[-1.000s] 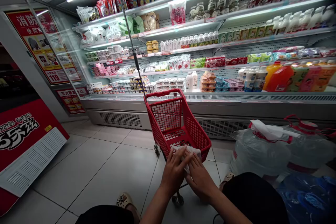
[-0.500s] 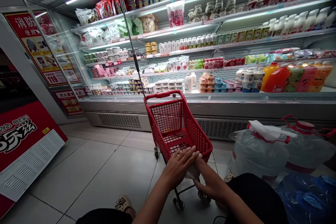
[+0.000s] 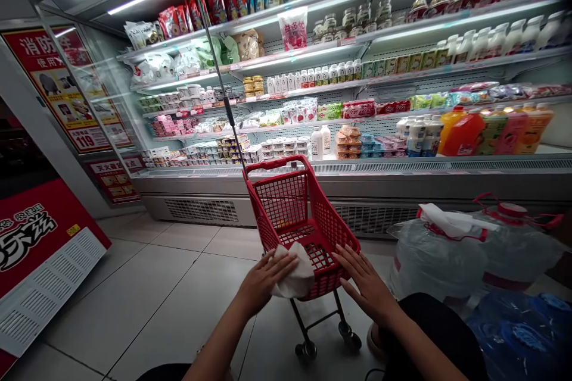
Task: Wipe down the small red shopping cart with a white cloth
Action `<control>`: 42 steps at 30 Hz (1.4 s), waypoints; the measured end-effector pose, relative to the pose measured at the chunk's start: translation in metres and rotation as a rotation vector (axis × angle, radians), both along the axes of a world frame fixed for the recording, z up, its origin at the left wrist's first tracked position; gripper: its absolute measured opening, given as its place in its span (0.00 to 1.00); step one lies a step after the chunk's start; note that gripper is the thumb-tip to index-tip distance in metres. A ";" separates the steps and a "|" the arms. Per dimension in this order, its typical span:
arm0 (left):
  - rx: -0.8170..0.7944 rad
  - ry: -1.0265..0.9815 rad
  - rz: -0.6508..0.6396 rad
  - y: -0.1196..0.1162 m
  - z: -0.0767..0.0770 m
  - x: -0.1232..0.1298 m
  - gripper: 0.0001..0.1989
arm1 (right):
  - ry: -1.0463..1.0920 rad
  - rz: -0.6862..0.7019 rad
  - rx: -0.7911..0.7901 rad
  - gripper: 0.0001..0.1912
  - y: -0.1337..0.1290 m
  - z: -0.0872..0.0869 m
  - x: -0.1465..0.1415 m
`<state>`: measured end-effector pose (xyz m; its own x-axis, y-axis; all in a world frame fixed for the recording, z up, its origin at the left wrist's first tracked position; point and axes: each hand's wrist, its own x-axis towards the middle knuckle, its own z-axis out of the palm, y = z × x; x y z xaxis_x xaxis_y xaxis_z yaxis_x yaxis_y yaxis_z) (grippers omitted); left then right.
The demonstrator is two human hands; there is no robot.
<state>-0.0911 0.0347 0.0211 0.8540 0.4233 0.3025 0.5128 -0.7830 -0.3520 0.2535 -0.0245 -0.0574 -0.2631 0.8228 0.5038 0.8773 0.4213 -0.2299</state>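
**Fingers (image 3: 282, 266) Extended at Cloth (image 3: 300, 277) and Cart (image 3: 334, 229)**

The left hand (image 3: 261, 281), lower center of the frame, lays its fingers nearly straight across the cloth; whether the thumb clamps the fabric from below cannot be determined. The right hand (image 3: 369, 289), lower right of center, has extended, slightly spread fingers with the thumb set apart. Its fingertips lie at the near right corner of the cart; it grips nothing.

The cloth is white, matte and creased, with an irregular outline. It drapes over the near left portion of the cart's edge.

The cart occupies the center of the frame. Its basket is red molded plastic: rectangular lattice in the far wall, rows of small openings in the right wall, and a plain panel beside grid sections in the base. Dark tubular legs (image 3: 297, 315) end in round casters (image 3: 308, 349). Clear, rounded plastic jugs (image 3: 440, 262) stand at lower right.
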 end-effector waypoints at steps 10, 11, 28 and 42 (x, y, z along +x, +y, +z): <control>-0.029 -0.382 0.385 0.064 0.008 0.026 0.37 | 0.020 -0.024 -0.022 0.34 0.010 -0.010 -0.002; -0.096 -0.338 0.306 0.063 0.003 0.035 0.34 | 0.017 -0.022 -0.019 0.34 0.011 -0.010 0.000; -0.201 -0.308 0.104 -0.011 -0.035 0.105 0.25 | -0.034 -0.048 -0.119 0.30 0.040 -0.006 0.055; 0.005 -0.205 0.193 0.067 -0.016 0.056 0.27 | 0.193 -0.397 -0.291 0.47 0.066 0.005 0.014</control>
<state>-0.0353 0.1018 0.0047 0.6784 0.5704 0.4630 0.7133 -0.6624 -0.2289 0.2678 0.0414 -0.0519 0.1726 0.9532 0.2481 0.8865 -0.0405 -0.4610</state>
